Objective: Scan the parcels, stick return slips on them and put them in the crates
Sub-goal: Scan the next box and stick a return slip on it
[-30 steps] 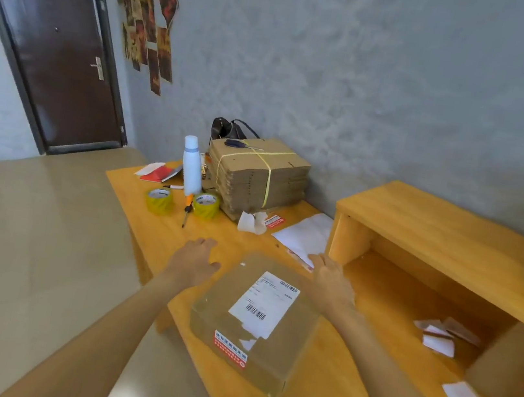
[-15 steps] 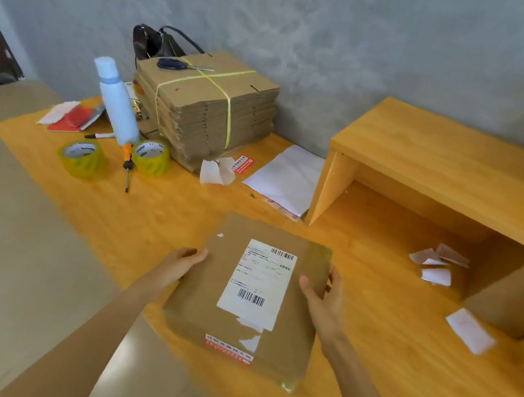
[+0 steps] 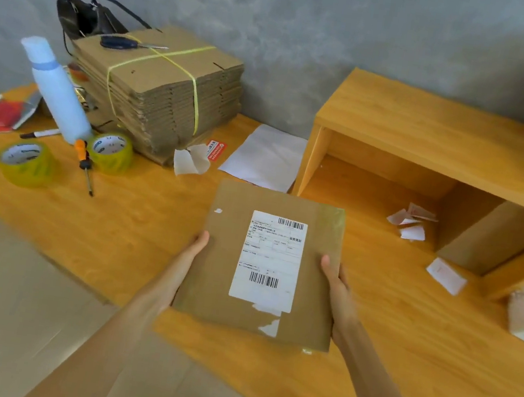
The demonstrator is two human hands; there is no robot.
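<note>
A labelled parcel (image 3: 264, 263) is held above the table (image 3: 133, 233) by its side edges, the left hand (image 3: 184, 263) and right hand (image 3: 338, 291) each gripping with thumb on top, fingers hidden beneath. Two tape rolls (image 3: 26, 161) lie left.

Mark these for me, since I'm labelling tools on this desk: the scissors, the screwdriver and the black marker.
scissors (image 3: 120, 42), head view, on the dark handles atop the cardboard bundle.
screwdriver (image 3: 80, 148), head view, on the orange handle.
black marker (image 3: 39, 133), head view, mid-barrel.
</note>
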